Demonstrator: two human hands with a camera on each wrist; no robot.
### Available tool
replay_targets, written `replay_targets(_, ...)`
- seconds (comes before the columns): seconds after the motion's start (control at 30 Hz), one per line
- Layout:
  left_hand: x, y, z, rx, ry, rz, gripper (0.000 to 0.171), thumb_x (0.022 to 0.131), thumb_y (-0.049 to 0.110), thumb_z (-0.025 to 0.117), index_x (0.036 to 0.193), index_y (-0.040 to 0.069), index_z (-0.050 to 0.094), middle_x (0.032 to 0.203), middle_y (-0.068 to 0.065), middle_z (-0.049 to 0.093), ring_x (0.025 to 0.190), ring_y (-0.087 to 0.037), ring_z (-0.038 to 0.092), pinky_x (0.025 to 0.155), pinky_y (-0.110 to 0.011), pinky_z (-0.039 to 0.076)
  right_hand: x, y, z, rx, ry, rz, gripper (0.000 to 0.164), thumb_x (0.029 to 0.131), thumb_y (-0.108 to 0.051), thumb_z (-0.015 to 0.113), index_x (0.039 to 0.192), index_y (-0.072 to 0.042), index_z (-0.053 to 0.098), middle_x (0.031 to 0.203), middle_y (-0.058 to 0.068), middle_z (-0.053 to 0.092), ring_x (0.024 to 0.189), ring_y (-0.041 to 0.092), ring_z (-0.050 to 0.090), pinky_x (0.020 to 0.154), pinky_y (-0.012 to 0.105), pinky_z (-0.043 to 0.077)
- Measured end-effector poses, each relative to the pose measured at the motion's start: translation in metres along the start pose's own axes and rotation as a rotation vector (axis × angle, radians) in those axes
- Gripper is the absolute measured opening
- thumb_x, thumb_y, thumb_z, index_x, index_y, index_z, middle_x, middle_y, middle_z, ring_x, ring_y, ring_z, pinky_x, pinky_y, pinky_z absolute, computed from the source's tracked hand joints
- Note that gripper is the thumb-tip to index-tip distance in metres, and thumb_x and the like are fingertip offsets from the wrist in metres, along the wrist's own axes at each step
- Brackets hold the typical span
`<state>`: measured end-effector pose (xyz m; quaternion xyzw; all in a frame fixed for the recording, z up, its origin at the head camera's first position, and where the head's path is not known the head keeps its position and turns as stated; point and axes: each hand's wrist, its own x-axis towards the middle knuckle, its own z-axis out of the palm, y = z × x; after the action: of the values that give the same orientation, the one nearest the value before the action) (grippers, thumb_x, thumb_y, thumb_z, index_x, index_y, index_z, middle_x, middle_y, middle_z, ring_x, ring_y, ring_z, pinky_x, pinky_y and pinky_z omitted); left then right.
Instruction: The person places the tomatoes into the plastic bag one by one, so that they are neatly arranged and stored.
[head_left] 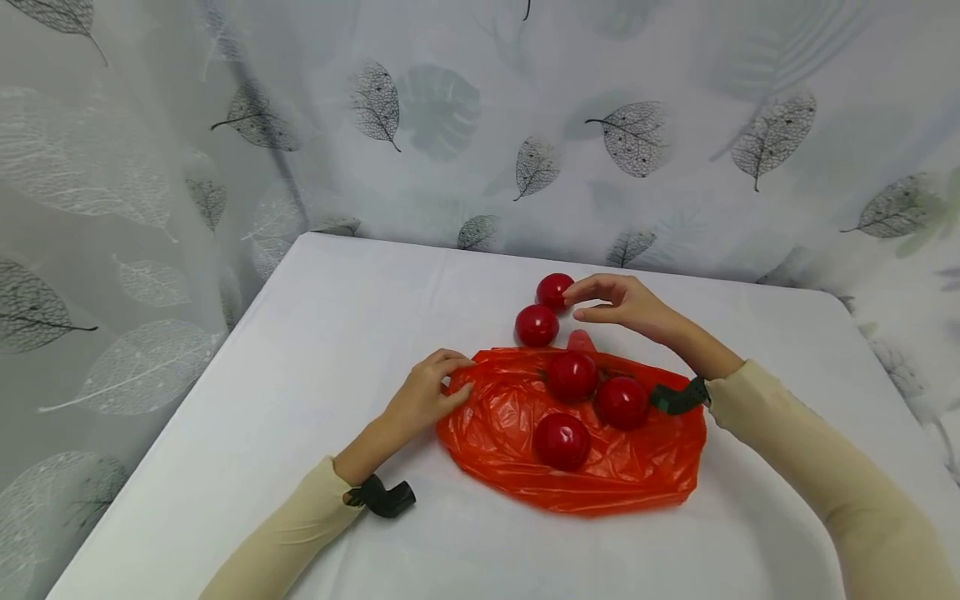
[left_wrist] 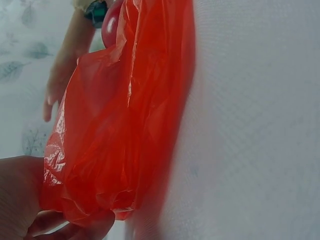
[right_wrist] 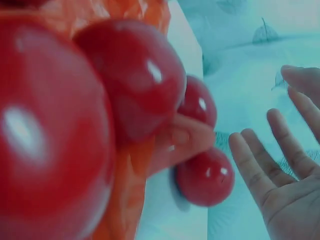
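A red plastic bag (head_left: 502, 417) lies spread on the table. Three shiny red tomatoes sit on it, one of them the front tomato (head_left: 562, 442). Behind the bag are two more, a nearer tomato (head_left: 537, 326) and a farther tomato (head_left: 555, 292). A pinkish-red tapered piece (head_left: 581, 340) pokes out at the bag's back edge. My left hand (head_left: 429, 392) holds the bag's left edge between thumb and fingers, as the bag (left_wrist: 120, 125) in the left wrist view shows. With fingers extended and nothing held, my right hand (head_left: 626, 307) hovers beside the farther tomato.
A white cloth covers the table (head_left: 337, 333). Behind and to the left hangs a pale curtain (head_left: 450, 125) with leaf prints. Dark bands (head_left: 386, 497) with small devices sit on both wrists.
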<state>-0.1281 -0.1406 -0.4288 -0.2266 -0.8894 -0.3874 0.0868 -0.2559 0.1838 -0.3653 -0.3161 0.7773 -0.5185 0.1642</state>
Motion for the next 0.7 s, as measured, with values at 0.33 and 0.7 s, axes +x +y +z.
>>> replay_targets(0.33,-0.002,-0.002,0.001,-0.007,-0.016,0.023,0.026,0.084,0.002,0.071,0.109,-0.006,0.068,0.109,-0.015,0.063,0.084,-0.021,0.061,0.072,-0.025,0.057,0.013,0.02,-0.014,-0.001,0.115,0.097,0.04,0.092,-0.013,0.067,0.128,0.003,0.057,0.128,0.022,0.059,0.114,0.02,0.06,0.088,0.03,0.055)
replay_targets(0.7,0.0,-0.004,-0.001,0.019,-0.016,0.035,0.027,0.084,0.004,0.072,0.11,-0.005,0.068,0.11,-0.014,0.064,0.083,-0.02,0.06,0.071,-0.027,0.056,0.031,0.029,-0.02,-0.024,0.143,0.188,0.046,0.091,-0.014,0.069,0.131,0.003,0.054,0.133,0.02,0.055,0.122,0.03,0.052,0.087,0.023,0.053)
